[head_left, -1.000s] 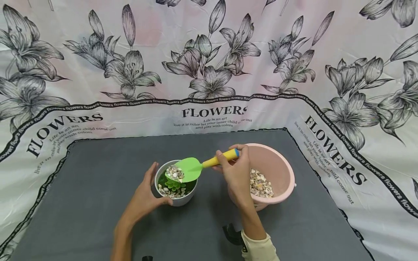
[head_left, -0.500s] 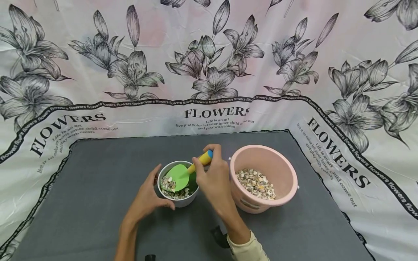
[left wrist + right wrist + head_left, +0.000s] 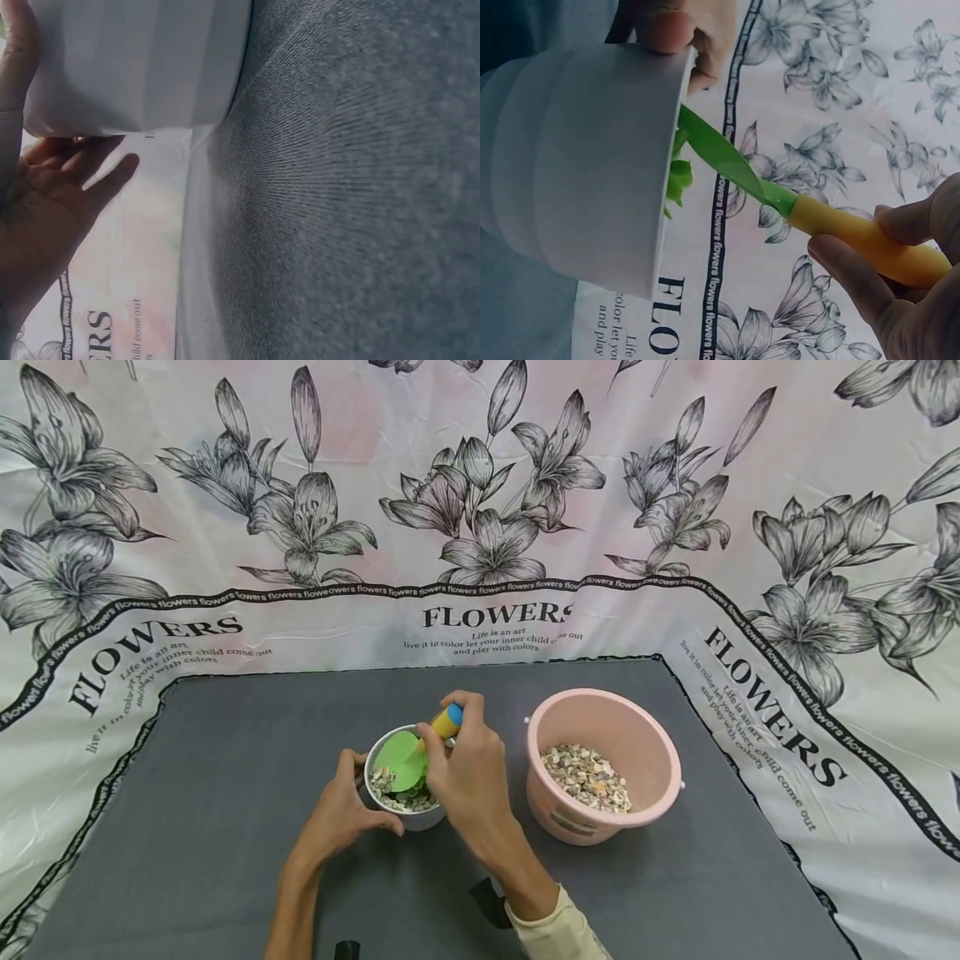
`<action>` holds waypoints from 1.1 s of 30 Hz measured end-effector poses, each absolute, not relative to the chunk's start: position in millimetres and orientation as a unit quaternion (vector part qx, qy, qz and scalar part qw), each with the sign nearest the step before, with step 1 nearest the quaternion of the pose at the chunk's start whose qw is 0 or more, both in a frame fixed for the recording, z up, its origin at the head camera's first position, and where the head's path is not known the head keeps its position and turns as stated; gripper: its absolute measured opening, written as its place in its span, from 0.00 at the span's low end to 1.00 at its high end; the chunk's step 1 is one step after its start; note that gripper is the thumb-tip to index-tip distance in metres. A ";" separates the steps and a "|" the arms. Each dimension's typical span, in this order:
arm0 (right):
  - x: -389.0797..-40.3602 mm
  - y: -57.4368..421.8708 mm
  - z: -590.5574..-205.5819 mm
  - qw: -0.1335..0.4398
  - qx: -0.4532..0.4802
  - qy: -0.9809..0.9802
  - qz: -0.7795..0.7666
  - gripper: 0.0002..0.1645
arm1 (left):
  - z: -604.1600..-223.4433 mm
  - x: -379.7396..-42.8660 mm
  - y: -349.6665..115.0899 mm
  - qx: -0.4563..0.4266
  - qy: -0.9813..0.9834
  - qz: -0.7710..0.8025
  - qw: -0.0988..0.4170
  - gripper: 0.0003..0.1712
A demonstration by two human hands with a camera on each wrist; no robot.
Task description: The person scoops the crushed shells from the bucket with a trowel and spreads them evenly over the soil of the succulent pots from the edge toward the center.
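Note:
A white flower pot [image 3: 425,820] stands on the grey tabletop with a green succulent [image 3: 679,178] and pebbles [image 3: 386,789] inside. My left hand [image 3: 341,810] grips the pot from the left, thumb at the near side and fingers round the far side. My right hand [image 3: 471,781] holds a small trowel [image 3: 401,762] by its yellow, blue-ended handle. The trowel's green blade slants down into the pot, its tip hidden behind the rim in the right wrist view. In the left wrist view, the pot's ribbed wall [image 3: 142,67] fills the upper left.
To the right of the pot stands a pink bucket [image 3: 641,760] with pebbles [image 3: 588,781] in it. Behind the grey tabletop [image 3: 225,777] hangs a white cloth [image 3: 495,560] printed with flowers and lettering. Black pieces [image 3: 491,902] show near both forearms.
My right hand has carried the trowel left from beside the bucket and tilted it down into the pot. Pebbles lay on the blade earlier; more now lie around the succulent. My left hand keeps its grip.

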State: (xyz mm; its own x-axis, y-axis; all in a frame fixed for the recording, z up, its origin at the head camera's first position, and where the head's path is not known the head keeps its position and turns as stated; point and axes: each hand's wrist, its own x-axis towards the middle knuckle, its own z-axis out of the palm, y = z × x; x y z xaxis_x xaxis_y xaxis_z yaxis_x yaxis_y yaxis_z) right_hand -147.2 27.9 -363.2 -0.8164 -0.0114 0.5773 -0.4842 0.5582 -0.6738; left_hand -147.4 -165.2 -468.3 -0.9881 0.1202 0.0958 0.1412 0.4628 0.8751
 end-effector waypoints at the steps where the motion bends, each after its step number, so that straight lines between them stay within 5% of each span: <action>1: -147.4 27.3 -363.5 0.267 0.151 -0.842 0.444 0.22 | -467.7 -147.2 -164.8 -0.073 -0.857 -0.510 0.009 0.58; 9: -145.4 28.7 -367.2 0.277 0.170 -0.837 0.440 0.22 | -470.9 -142.9 -162.2 -0.101 -0.863 -0.494 0.041 0.71; 23: -143.4 44.7 -357.7 0.289 0.194 -0.799 0.490 0.23 | -458.1 -138.6 -156.3 -0.041 -0.873 -0.486 0.025 0.56; 29: -141.9 65.9 -349.2 0.276 0.163 -0.774 0.546 0.25 | -459.2 -138.5 -153.9 -0.063 -0.871 -0.485 0.034 0.71; 33: -141.7 89.4 -339.4 0.287 0.124 -0.747 0.587 0.26 | -460.4 -137.4 -153.6 -0.066 -0.875 -0.478 0.040 0.73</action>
